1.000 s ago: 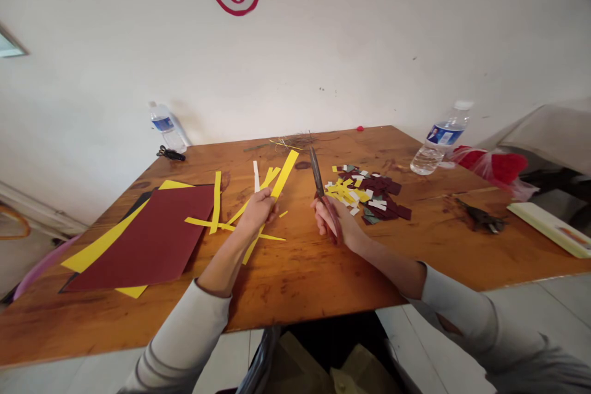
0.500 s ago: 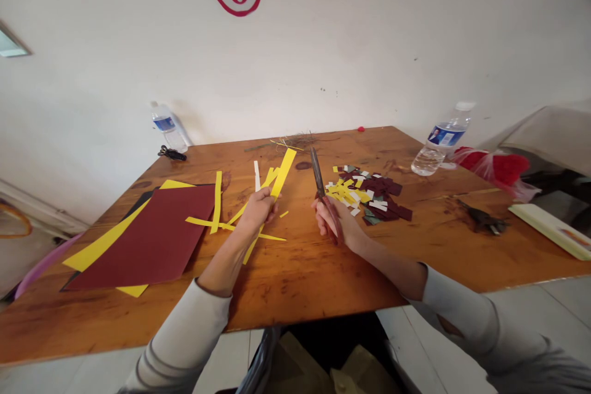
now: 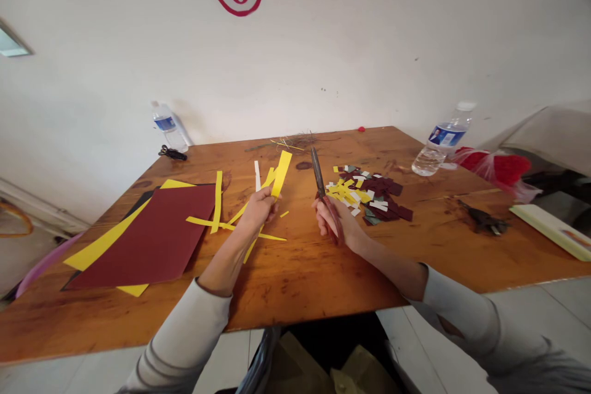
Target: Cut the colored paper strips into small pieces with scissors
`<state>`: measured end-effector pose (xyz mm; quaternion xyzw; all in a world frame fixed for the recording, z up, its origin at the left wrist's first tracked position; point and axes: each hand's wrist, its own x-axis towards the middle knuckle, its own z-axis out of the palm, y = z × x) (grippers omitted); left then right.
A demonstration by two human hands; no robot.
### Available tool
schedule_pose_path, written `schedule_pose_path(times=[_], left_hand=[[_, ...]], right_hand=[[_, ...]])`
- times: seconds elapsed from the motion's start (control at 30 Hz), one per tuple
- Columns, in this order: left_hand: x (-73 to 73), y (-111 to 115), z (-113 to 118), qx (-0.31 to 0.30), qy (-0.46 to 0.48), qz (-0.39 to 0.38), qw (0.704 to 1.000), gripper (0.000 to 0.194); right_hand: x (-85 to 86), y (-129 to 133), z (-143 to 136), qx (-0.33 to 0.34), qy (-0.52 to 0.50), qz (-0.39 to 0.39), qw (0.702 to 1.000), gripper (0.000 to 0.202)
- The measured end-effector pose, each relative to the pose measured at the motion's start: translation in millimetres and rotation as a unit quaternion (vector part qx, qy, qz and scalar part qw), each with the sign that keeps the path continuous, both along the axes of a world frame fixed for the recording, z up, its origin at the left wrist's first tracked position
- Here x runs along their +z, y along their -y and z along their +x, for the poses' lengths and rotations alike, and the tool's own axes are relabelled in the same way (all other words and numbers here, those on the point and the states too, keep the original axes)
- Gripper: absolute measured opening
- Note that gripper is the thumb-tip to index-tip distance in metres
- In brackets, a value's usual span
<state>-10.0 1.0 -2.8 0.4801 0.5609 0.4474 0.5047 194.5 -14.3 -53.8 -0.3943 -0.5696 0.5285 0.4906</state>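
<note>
My left hand [image 3: 259, 209] pinches a yellow paper strip [image 3: 282, 173] that points up and away from me. Around and beneath that hand, more yellow strips [image 3: 217, 203] lie crossed on the wooden table [image 3: 295, 283], with a narrow white strip [image 3: 257, 176] just behind. Scissors [image 3: 318, 175] are gripped in my right hand [image 3: 340, 221], their blades together and pointing away, apart from the paper. Beyond the right hand spreads a pile of small cut paper pieces [image 3: 388, 192] in yellow, white, maroon and dark green.
Maroon sheets [image 3: 152, 240] overlap yellow and black ones at left. Two water bottles [image 3: 170, 126] [image 3: 443, 141] stand at the far left and right. Dark pliers-like tool [image 3: 482, 218], a pale box [image 3: 551, 231] and red bundle [image 3: 498, 166] are at right. Thin wires [image 3: 295, 141] lie near the wall.
The yellow strip in my left hand has tipped slightly left and lower. My right hand and the scissors look almost unmoved.
</note>
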Motion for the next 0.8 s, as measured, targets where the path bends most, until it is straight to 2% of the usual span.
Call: schedule_pose_path(times=[0.4,0.8], left_hand=[[1.6,0.6,2.0,0.009,-0.002,-0.005,1.0,0.011],[3.1,1.9,3.1,0.003,-0.001,0.0,1.0,0.013]], right_hand=[[0.8,-0.6,-0.4,0.0,-0.011,-0.011,1.0,0.046],[1.4,0.2,-0.7,-0.006,0.004,-0.014,1.0,0.04]])
